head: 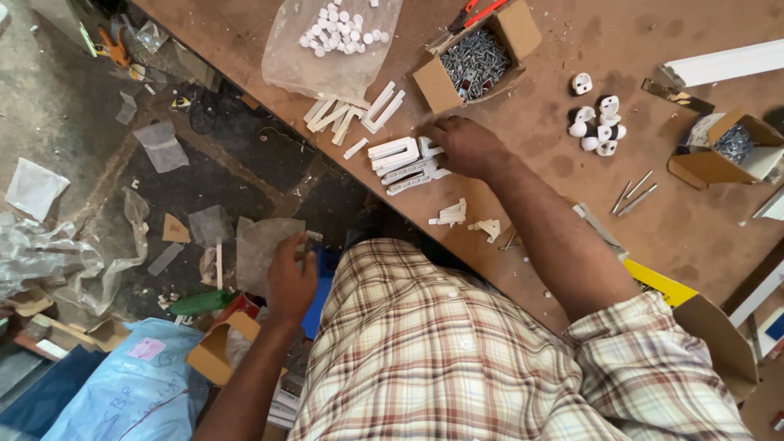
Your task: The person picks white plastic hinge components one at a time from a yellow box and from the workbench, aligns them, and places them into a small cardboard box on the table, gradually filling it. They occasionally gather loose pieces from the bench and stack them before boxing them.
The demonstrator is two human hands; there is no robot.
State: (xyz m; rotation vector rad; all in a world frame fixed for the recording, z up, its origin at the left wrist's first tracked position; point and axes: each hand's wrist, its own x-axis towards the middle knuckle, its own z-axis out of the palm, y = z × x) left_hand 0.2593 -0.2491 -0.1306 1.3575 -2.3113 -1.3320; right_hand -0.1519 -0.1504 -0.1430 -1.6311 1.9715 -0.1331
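Resting on the brown table (572,65), the right hand (467,147) presses its fingertips on about four stacked white plastic strips (404,163). Two open cardboard boxes of screws (476,59) lie beyond it, one just past the knuckles. The left hand (290,278), off the table's edge, pinches one small white piece (314,236).

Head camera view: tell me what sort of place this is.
Probably a small workshop or assembly bench. A worn wooden table carries an open cardboard box of screws, a clear bag of white plastic caps and white plastic strips under the right hand.
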